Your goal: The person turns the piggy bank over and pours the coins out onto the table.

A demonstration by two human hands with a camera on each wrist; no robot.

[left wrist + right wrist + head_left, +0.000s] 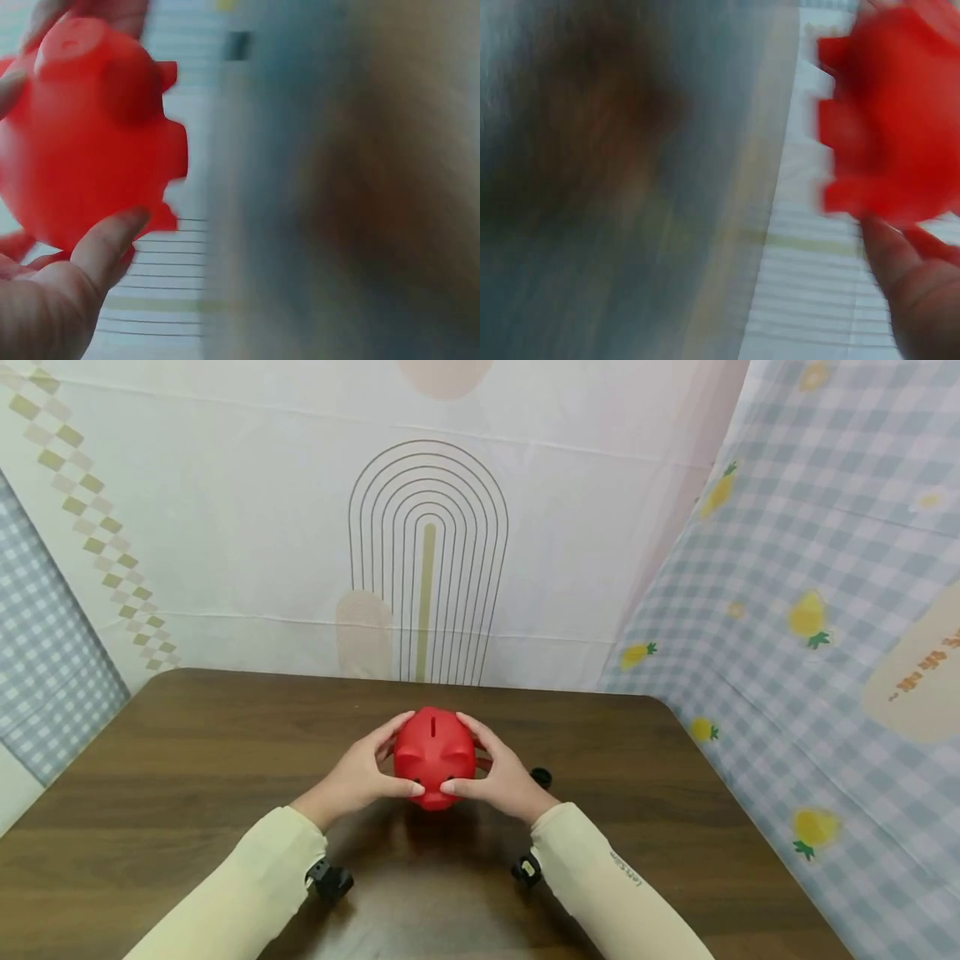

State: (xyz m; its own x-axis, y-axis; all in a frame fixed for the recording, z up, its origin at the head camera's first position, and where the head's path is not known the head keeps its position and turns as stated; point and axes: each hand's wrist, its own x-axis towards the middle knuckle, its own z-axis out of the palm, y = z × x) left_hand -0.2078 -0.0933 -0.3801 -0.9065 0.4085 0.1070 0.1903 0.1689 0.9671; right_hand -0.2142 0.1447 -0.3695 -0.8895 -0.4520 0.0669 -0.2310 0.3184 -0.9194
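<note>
A red piggy bank is held between both hands at the far middle of the table. Its coin slot faces up and its snout points toward me. On its left side the left hand grips it, thumb laid near the snout and fingers round the side. The right hand grips the opposite side in the same way. A dark shadow lies on the table in front of the bank. In the left wrist view the bank shows its stubby feet; in the right wrist view the bank is blurred.
The brown wooden table has a patterned white cloth hanging behind it. A checked cloth hangs along the right edge. Near the right wrist is a small black round object. Black wrist devices sit below both forearms.
</note>
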